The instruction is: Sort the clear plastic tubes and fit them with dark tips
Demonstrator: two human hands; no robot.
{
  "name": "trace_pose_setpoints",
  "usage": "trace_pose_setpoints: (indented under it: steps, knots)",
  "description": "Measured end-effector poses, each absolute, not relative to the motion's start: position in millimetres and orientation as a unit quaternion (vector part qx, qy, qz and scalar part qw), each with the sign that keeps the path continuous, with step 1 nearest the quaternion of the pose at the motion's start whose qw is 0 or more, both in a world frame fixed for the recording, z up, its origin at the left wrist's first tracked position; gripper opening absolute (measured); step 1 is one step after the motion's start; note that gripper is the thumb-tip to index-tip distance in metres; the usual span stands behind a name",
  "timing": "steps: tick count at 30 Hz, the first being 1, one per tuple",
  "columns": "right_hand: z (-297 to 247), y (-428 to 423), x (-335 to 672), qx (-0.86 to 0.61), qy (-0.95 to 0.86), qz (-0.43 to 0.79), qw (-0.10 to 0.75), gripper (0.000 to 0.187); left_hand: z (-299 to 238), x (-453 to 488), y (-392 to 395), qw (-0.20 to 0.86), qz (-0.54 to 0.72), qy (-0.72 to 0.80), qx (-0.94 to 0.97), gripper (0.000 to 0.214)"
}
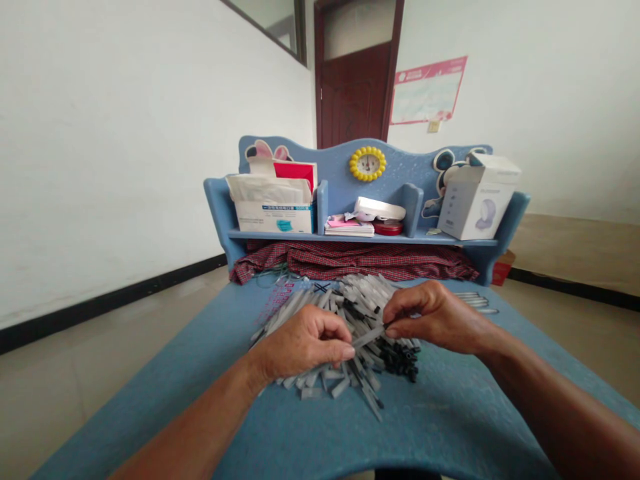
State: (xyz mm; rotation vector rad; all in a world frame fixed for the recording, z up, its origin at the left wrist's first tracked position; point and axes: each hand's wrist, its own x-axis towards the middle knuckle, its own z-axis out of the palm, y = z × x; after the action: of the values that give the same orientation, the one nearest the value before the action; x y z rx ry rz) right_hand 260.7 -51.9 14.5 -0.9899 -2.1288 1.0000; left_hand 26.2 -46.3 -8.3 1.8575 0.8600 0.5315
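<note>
Between my hands a translucent, pale plastic tube [369, 337] is held at a slant above the pile. My left hand [313, 340] pinches its lower left end between thumb and fingers. At the upper right end, my right hand [425, 317] has thumb and forefinger closed where a small dark bit shows; its shape is mostly hidden. Below both hands spreads a heap of similar translucent tubes [313, 379], some with black ends. Short black pieces [400, 360] cluster at the heap's right side, beneath my right hand.
The blue desk [320, 440] has a raised shelf at its back. On it stand a mask box [273, 217], a white carton [475, 200], papers and a red tin [388, 229]. A checked cloth [350, 259] lies underneath. Several slim pen-like sticks [477, 301] lie at right.
</note>
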Motion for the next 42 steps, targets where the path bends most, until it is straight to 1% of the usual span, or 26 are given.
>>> trace_pose_setpoints:
  steps: [7, 16, 19, 23, 27, 29, 31, 36, 38, 40, 42]
  knots:
    - [7.1, -50.0, 260.6, -0.359, -0.768, 0.437, 0.299, 0.006, -10.8, 25.6, -44.3, 0.507, 0.214, 0.347, 0.76, 0.024]
    - [-2.8, -47.1, 265.5, -0.357, -0.723, 0.495, 0.323, 0.009, -8.1, 28.9, -46.0, 0.482, 0.21, 0.367, 0.767, 0.025]
    - [-5.1, -47.3, 266.2, -0.367, -0.735, 0.461, 0.335, 0.011, -9.2, 29.1, -45.6, 0.481, 0.209, 0.363, 0.771, 0.024]
    - [-5.1, -49.9, 267.9, -0.365, -0.788, 0.364, 0.337, 0.011, -11.0, 29.2, -44.8, 0.469, 0.209, 0.362, 0.778, 0.023]
    - [-2.3, -52.1, 270.5, -0.339, -0.851, 0.257, 0.309, 0.01, -11.3, 29.9, -45.0, 0.46, 0.204, 0.367, 0.782, 0.024]
    - [-1.8, -52.2, 270.5, -0.331, -0.865, 0.237, 0.292, 0.013, -11.5, 30.3, -44.9, 0.46, 0.2, 0.367, 0.783, 0.024]
    - [-2.8, -51.8, 269.2, -0.333, -0.865, 0.254, 0.277, 0.02, -11.8, 30.6, -44.7, 0.457, 0.198, 0.366, 0.786, 0.024]
    - [-8.5, -50.2, 267.5, -0.35, -0.831, 0.348, 0.258, 0.044, -11.9, 31.2, -43.9, 0.455, 0.196, 0.369, 0.786, 0.024]
    - [-8.8, -49.7, 269.8, -0.351, -0.827, 0.349, 0.264, 0.043, -11.2, 31.4, -44.0, 0.456, 0.205, 0.371, 0.782, 0.024]
    - [-7.8, -49.8, 272.3, -0.351, -0.823, 0.35, 0.279, 0.033, -10.4, 31.6, -44.5, 0.459, 0.216, 0.374, 0.777, 0.024]
    - [-6.8, -50.4, 273.0, -0.356, -0.812, 0.357, 0.293, 0.03, -9.7, 31.8, -45.2, 0.462, 0.223, 0.375, 0.772, 0.024]
